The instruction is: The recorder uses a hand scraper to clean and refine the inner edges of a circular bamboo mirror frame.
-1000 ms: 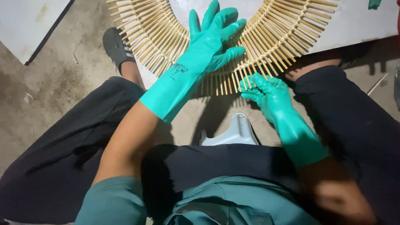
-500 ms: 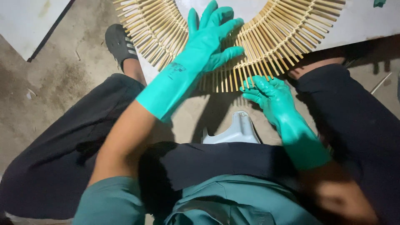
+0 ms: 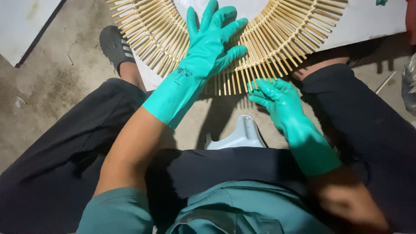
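A person sits low over a concrete floor (image 3: 56,86), knees spread wide in black trousers (image 3: 73,147), and works with both hands in teal rubber gloves on a fan-shaped ring of thin bamboo sticks (image 3: 286,39). The ring lies flat on a white board (image 3: 372,21) at the top of the view, its sticks radiating outward like spokes, and its lower edge juts out past the board's edge toward the person. The left hand (image 3: 208,43) rests palm down on the sticks near the ring's inner curve, with fingers spread flat and released, pressing on the sticks rather than grasping them. The right hand (image 3: 277,97) sits lower, at the outer tips of the sticks on the ring's near edge; its fingers are curled and touch the ends of a few sticks, though whether they actually pinch one cannot be told. Between the knees, just below the ring, a pale plastic piece (image 3: 240,134) stands on the floor. A foot in a black sandal (image 3: 115,45) shows to the left, partly under the ring. A teal shirt (image 3: 216,208) fills the bottom of the view.
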